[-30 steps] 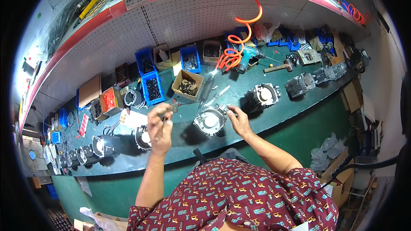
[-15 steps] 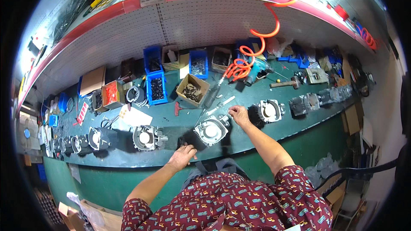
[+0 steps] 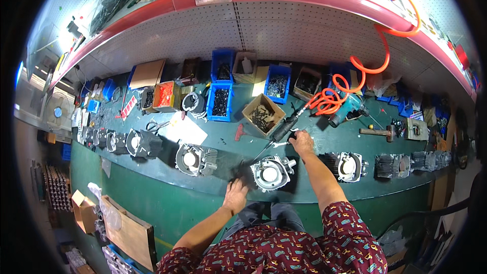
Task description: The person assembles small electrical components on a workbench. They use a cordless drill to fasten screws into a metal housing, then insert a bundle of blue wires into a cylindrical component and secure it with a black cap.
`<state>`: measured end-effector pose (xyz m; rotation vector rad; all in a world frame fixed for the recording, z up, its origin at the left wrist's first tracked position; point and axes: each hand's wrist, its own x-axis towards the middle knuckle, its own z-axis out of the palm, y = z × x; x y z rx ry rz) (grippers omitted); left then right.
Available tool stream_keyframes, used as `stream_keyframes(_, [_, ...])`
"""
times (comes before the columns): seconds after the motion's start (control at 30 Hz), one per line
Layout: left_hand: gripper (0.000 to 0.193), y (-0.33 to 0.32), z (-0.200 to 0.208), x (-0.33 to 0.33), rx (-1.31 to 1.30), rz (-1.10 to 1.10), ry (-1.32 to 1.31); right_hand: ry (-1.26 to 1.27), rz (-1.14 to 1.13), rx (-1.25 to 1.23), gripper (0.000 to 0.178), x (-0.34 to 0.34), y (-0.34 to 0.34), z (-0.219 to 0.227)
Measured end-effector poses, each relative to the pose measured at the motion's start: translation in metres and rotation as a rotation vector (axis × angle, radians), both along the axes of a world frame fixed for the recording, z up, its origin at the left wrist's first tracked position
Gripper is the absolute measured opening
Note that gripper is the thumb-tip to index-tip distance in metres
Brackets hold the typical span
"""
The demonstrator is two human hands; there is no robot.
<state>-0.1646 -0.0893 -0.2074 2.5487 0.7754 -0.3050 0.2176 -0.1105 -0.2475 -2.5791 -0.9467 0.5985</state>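
Observation:
A silver engine casing [image 3: 271, 173] with a round white centre lies near the front edge of the bench. Beside its left side rests my left hand [image 3: 236, 195], fingers stretched out over the bench, with nothing seen in it. Beyond the casing, to its right, my right hand [image 3: 303, 143] reaches in with its fingers curled down at a slim light-coloured tool [image 3: 281, 144]. Whatever lies under those fingertips is too small to make out. Close to that hand, a dark pneumatic screwdriver [image 3: 285, 128] lies with its long bit pointing towards the casing.
Similar casings stand left [image 3: 190, 159] and right [image 3: 348, 166] along the bench. A cardboard box of dark parts [image 3: 278, 125], blue bins [image 3: 231, 106], a red hex key [image 3: 240, 132] and a hammer [image 3: 389, 133] lie farther back. An orange coiled hose [image 3: 388, 53] hangs down.
The whole view has shifted, so the bench appears farther right and lower. Relative to the casing, my right hand has moved slightly away from me; my left hand remains beside it.

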Motion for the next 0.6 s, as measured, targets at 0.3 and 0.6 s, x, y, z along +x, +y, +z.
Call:
stream_keyframes(0.3, [0.036, 0.000, 0.003, 0.002, -0.051, 0.350, -0.236, 0.130, -0.077, 0.116, 0.022, -0.001, 0.011, -0.041])
stream_keyframes(0.6, [0.017, 0.015, 0.005, 0.010, -0.119, 0.596, -0.625, 0.421, -0.339, 0.649, 0.016, -0.021, -0.023, -0.038])
